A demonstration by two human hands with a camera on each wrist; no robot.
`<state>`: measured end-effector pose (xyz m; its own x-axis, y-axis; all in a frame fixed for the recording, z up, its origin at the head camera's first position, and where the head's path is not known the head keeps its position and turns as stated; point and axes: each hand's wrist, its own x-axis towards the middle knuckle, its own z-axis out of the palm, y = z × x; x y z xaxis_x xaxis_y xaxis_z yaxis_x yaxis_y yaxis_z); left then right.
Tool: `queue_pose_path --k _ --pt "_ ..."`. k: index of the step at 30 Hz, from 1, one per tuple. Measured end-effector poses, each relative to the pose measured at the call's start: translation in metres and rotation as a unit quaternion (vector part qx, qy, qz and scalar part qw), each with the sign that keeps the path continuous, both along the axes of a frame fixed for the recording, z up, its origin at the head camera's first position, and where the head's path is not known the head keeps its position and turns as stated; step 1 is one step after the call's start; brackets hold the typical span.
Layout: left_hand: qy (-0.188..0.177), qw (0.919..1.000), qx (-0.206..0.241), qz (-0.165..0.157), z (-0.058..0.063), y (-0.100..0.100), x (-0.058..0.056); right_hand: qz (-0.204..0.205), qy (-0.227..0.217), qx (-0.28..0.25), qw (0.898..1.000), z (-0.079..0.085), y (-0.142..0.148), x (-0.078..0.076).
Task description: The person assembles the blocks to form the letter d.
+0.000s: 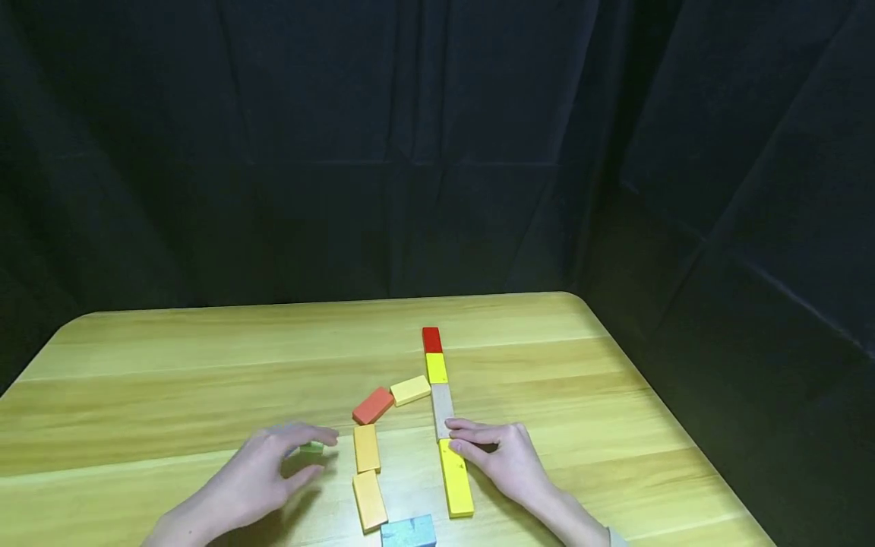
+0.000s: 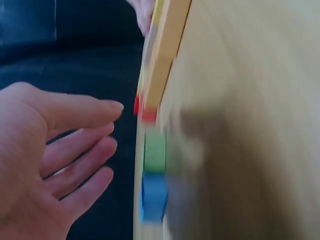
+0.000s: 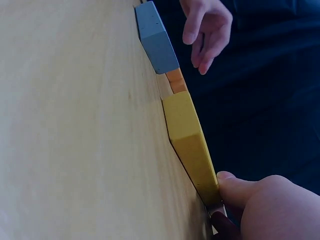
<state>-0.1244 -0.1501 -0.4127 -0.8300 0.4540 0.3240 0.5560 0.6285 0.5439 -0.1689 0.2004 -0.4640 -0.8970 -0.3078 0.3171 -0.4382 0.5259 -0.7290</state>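
Observation:
My left hand (image 1: pixel 263 471) is held over the table with fingers spread and a gap beneath the thumb. It grips nothing; a green block (image 1: pixel 312 448) and a blue block (image 2: pixel 154 197) lie beyond it, partly covered in the head view. My right hand (image 1: pixel 502 456) touches the row of blocks where the grey block (image 1: pixel 443 410) meets the long yellow block (image 1: pixel 456 482). Its thumb is by the yellow block's far end and its fingertips are at the grey block's right edge.
Beyond the grey block the row continues with a small yellow block (image 1: pixel 436 368) and a red block (image 1: pixel 432 339). Left of it, a curve holds a pale yellow block (image 1: pixel 410 390), an orange-red block (image 1: pixel 373 406), two orange blocks (image 1: pixel 367 448) and a blue-grey block (image 1: pixel 408 532).

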Motion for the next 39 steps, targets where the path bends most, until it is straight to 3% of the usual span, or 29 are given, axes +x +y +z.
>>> queue_pose_path --k 5,9,14,20,28,39 --pt "-0.026 0.9965 -0.005 0.079 -0.001 -0.027 -0.012 0.002 -0.002 0.002 1.000 0.001 0.001 0.000" --pt "-0.072 0.9927 -0.005 0.097 -0.003 -0.043 -0.019 0.001 -0.001 0.000 1.000 0.001 0.002 0.000" --pt "-0.121 0.9865 -0.008 0.110 -0.010 -0.047 -0.023 -0.003 -0.010 0.001 1.000 0.003 0.003 0.001" --pt "-0.114 0.9858 0.001 0.123 -0.013 -0.043 -0.023 -0.009 -0.017 0.003 1.000 0.003 0.002 0.002" --pt "-0.132 0.9815 0.010 0.138 -0.013 -0.042 -0.024 -0.007 -0.020 0.000 1.000 0.004 0.002 0.001" --pt "-0.129 0.9841 0.028 0.120 -0.012 -0.048 -0.024 -0.005 -0.010 -0.001 1.000 0.002 0.002 0.001"
